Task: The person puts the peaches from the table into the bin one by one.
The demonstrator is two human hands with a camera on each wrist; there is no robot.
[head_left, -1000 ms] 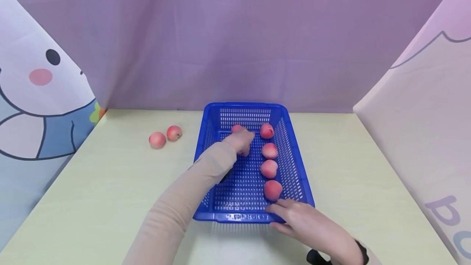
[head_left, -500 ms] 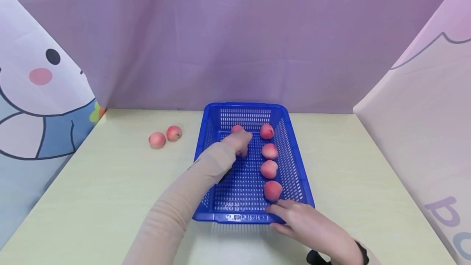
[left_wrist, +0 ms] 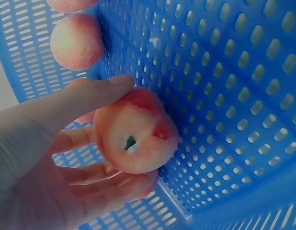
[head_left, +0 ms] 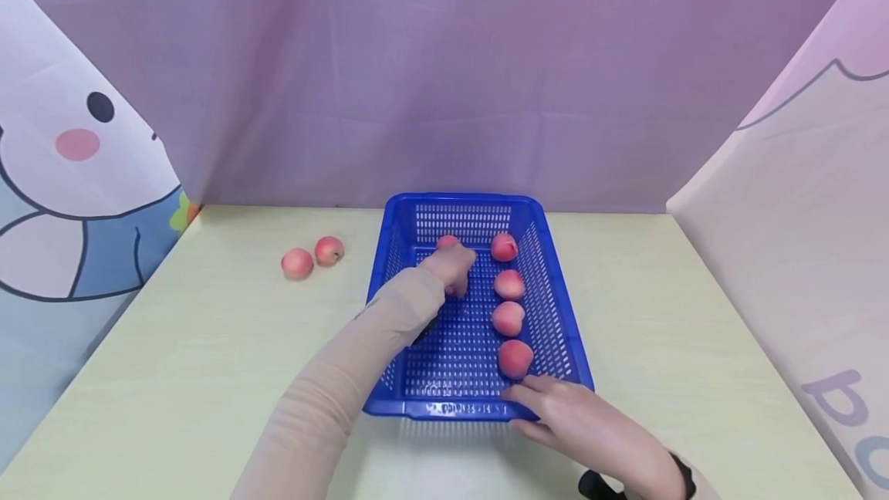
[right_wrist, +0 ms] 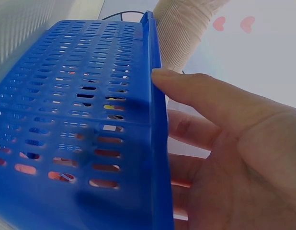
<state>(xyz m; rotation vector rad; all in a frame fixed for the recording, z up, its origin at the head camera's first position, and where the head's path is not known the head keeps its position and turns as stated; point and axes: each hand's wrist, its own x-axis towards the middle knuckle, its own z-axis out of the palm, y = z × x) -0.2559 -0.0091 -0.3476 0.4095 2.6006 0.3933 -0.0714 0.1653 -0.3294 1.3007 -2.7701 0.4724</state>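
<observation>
A blue perforated plastic basket [head_left: 479, 410] stands on the table. Inside it, toward the back left, my left hand [head_left: 450, 267] holds a peach [left_wrist: 138, 136] with thumb and fingers curled round it; the left wrist view shows its green stem. Another peach [head_left: 447, 241] lies just beyond that hand by the back wall. Along the basket's right side several peaches [head_left: 510, 285] form a row from back to front. My right hand [head_left: 566, 413] grips the near right rim [right_wrist: 157, 96], thumb on one side and fingers on the other.
Two more peaches [head_left: 297, 264] lie close together on the pale table [head_left: 208, 376], left of the basket. A purple cloth [head_left: 444, 83] hangs behind the table, and printed panels [head_left: 76, 176] stand at both sides.
My left hand has shifted very slightly left inside the basket, still holding the peach. The right hand, the basket and the other peaches stay where they were.
</observation>
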